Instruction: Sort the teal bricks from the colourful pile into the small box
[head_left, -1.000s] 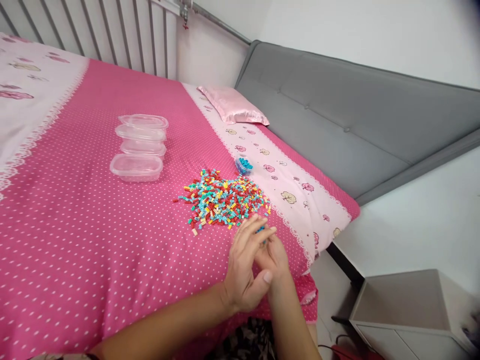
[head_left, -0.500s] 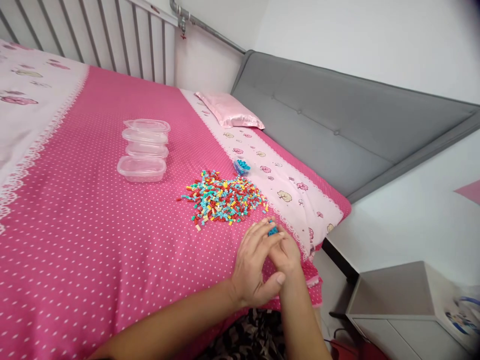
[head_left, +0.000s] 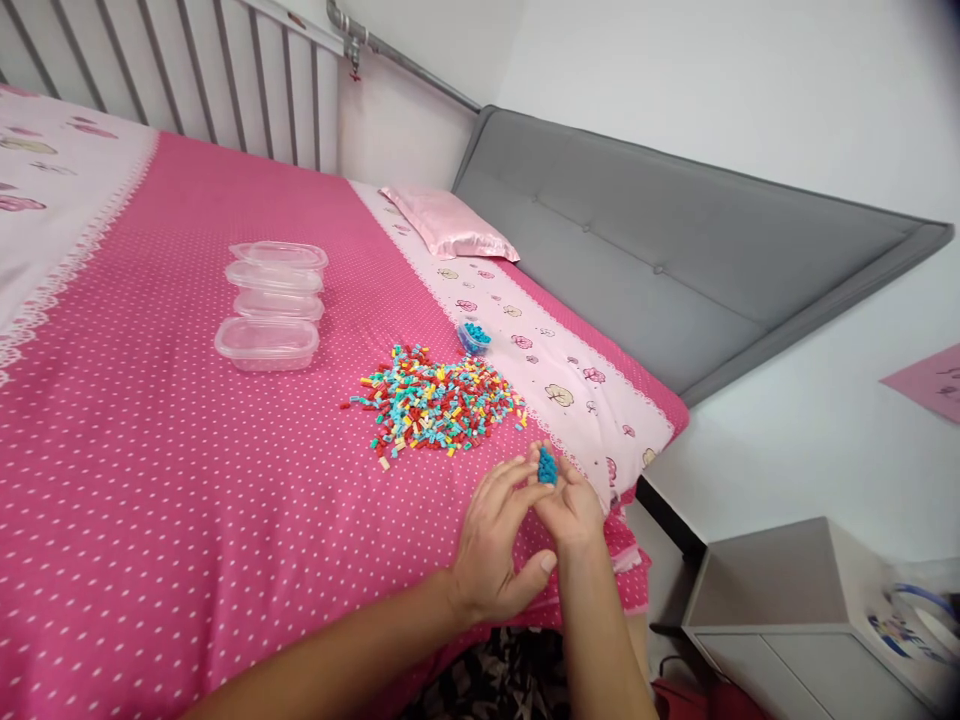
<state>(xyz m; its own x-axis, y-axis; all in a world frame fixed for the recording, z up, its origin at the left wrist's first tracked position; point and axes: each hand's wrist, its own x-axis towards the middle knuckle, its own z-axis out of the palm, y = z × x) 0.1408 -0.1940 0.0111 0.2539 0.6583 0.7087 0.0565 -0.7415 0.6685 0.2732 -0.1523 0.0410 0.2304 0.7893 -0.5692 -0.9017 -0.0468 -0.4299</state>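
Right hand (head_left: pixel 574 507) cupped palm-up, fingers loosely curled, not clenched; small heap of blue bits (head_left: pixel 547 467) sits in it, toward the fingers. Left hand (head_left: pixel 491 540) fairly flat, fingers stretched out side by side, thumb apart, fingertips at the edge of the right palm; can't tell if they touch the bits. Main risk: a spill. Bits look loose and heaped, so a tilt of the right palm or a brush from the left fingers could send some onto the bed (head_left: pixel 150 500). Mixed pile (head_left: pixel 442 402) lies just beyond the hands, so strays could get lost among its colours. Tub (head_left: pixel 473 348), also with blue bits in it, stands at the pile's far edge; the soft bed is poor footing, so a knock could tip it. Clear boxes (head_left: pixel 267 345) are well apart to the left, low risk there
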